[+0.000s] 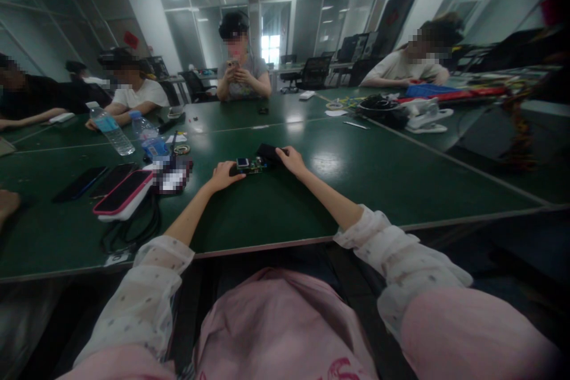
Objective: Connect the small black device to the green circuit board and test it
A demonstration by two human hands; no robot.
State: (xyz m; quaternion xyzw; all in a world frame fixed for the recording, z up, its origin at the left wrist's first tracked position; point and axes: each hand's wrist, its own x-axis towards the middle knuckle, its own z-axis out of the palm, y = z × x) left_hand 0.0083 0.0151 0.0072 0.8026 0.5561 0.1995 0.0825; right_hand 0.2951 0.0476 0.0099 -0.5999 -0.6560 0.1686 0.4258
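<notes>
On the green table ahead of me, my left hand [225, 176] is closed around the left end of a small green circuit board [255, 168]. A little square screen [243, 162] sits on the board's left part. My right hand [291, 160] grips a black box-like piece [267, 151], which lies tilted at the board's right end. Whether the board and the black piece are joined I cannot tell. The fingertips of both hands are partly hidden.
To the left lie a pink-rimmed phone [123, 193], dark phones and black cables, with water bottles [111, 129] behind. Toward the right back are a black cable bundle [383, 108], a white clamp-like thing [427, 116] and a blue tray [430, 90]. Several people sit around the table.
</notes>
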